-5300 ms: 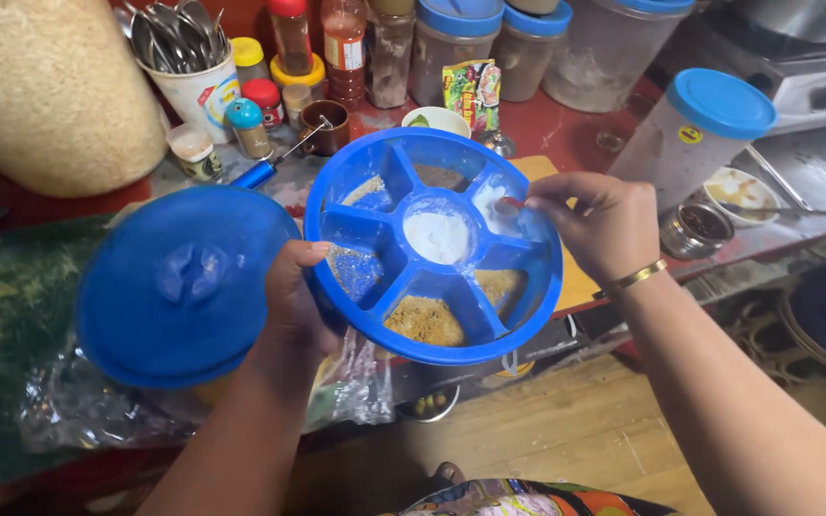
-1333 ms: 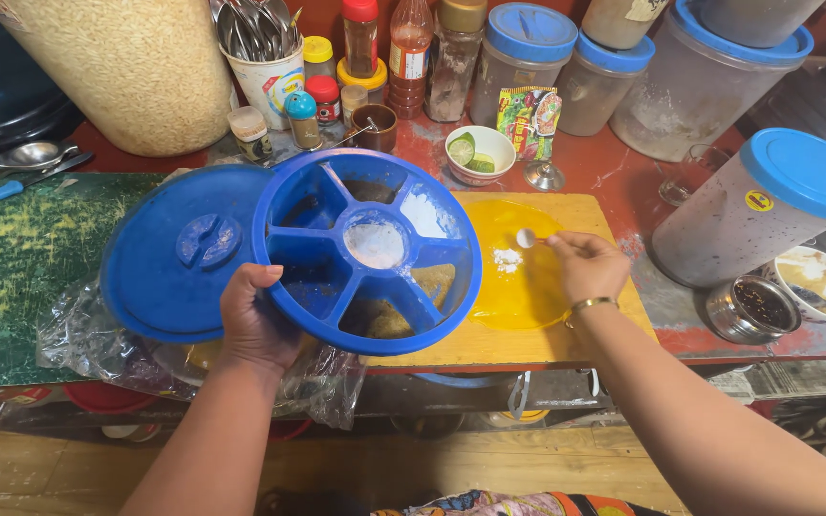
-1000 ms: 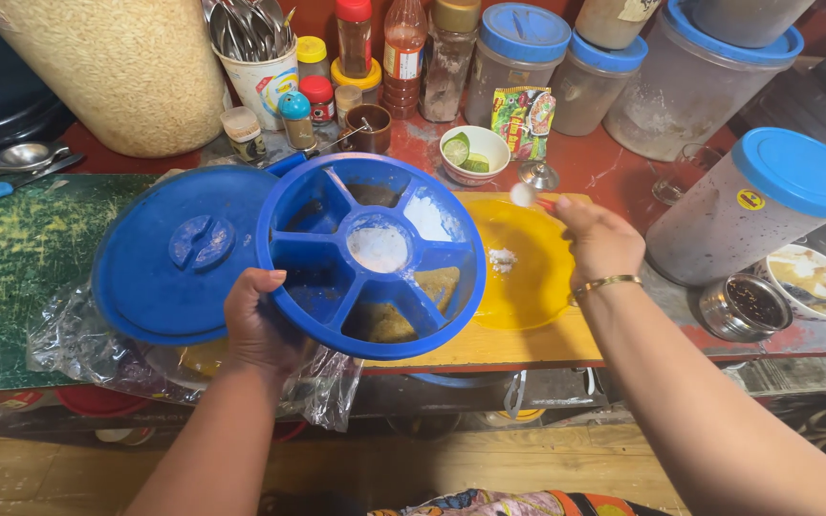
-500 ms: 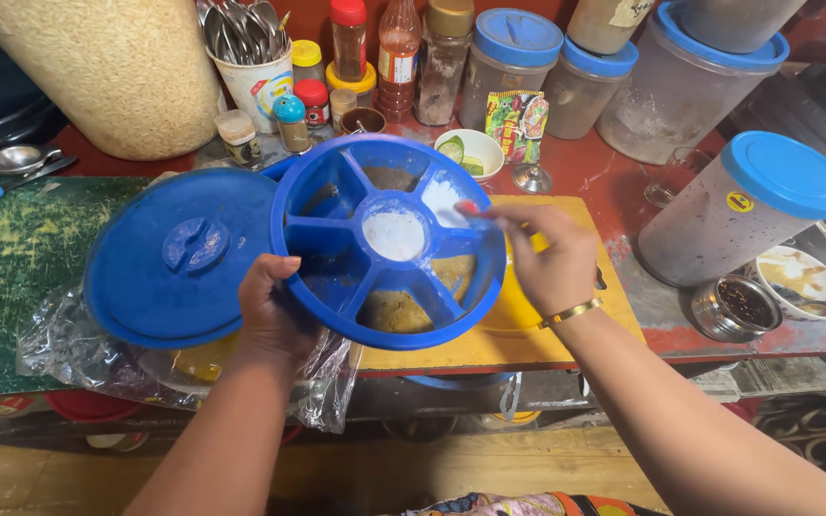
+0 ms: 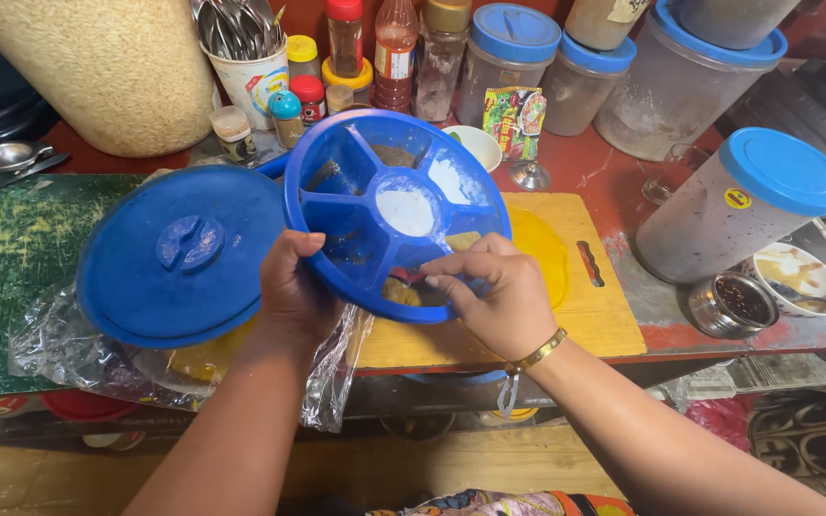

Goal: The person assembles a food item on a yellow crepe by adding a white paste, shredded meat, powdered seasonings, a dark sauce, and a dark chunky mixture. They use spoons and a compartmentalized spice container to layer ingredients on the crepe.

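The left hand gripped the blue spice tray by its rim, tilting it up. The right hand pinched inside a near pocket. The blue lid lay left of the hands.

Bare yellow cutting board right of the spice box open to a hand, lid blocking left, jars crowding behind
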